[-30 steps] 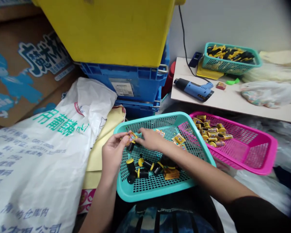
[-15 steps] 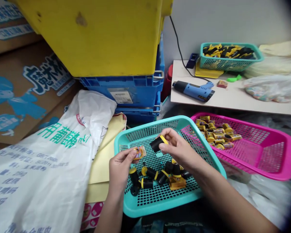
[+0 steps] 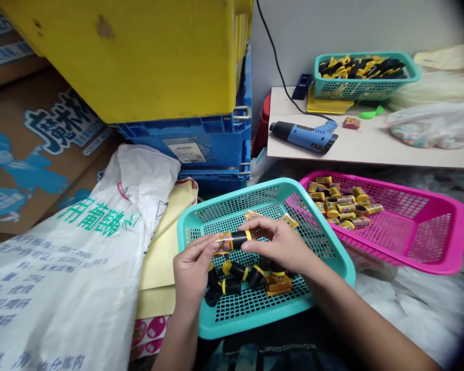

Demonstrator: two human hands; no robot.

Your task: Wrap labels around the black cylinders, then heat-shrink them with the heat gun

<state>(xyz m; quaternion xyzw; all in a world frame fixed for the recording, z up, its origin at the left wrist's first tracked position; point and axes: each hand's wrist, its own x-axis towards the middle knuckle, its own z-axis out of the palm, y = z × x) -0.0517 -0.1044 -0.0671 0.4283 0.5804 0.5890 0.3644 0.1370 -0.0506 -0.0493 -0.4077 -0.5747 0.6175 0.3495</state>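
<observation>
Over the turquoise basket (image 3: 224,330), my left hand (image 3: 195,263) pinches a printed orange plastic sleeve (image 3: 224,242). My right hand (image 3: 274,242) grips a small black cylinder (image 3: 238,239) by its yellow-rimmed end. The cylinder's other end meets the sleeve's opening; I cannot tell how far inside it reaches. Below the hands lie several loose black-and-yellow cylinders (image 3: 232,286) and flat orange sleeves (image 3: 278,283). A few more sleeves (image 3: 288,220) show behind my right hand.
A pink basket (image 3: 444,232) at the right holds several wrapped cylinders (image 3: 346,206). On the shelf (image 3: 371,149) lie a blue heat gun (image 3: 305,136) and a small turquoise basket (image 3: 367,91) of black and yellow parts. Stacked crates (image 3: 185,139) and a white sack (image 3: 81,268) stand left.
My right hand has brought the black cylinder left and level against the sleeve; the two were apart before. Sleeves at the basket's back have come into sight. The view has shifted slightly.
</observation>
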